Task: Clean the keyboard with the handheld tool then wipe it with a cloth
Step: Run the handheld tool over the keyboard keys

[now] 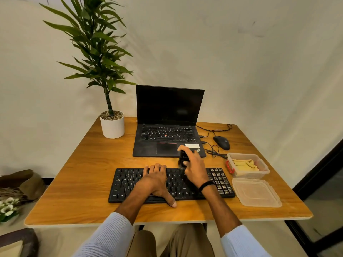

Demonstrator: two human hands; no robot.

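Black and low, the keyboard (130, 184) lies across the near middle of a wooden table (78, 182), its long side parallel to the table's front edge. The left hand (155, 179) lies palm-down on its middle keys, fingers stretched out and close together with the tips at the far row, the thumb splayed off the near edge onto the wood; it holds nothing. The right hand (194, 167) is curled round a small dark handheld tool (182, 158) (blurred, so its shape is hard to read), held upright just above the keyboard's far edge, right of centre. A dark band (206, 184) circles that wrist.

Just right of the keyboard sits a clear plastic container (248, 174) with a red clip at its left end, and in it a crumpled yellow cloth (245, 165). The container's lid (257, 192) lies flat beside it, nearer the person.

Behind the keyboard stands an open laptop (167, 108) with a dark screen. A wired black mouse (221, 142) is to its right and a white potted plant (112, 127) to its left.
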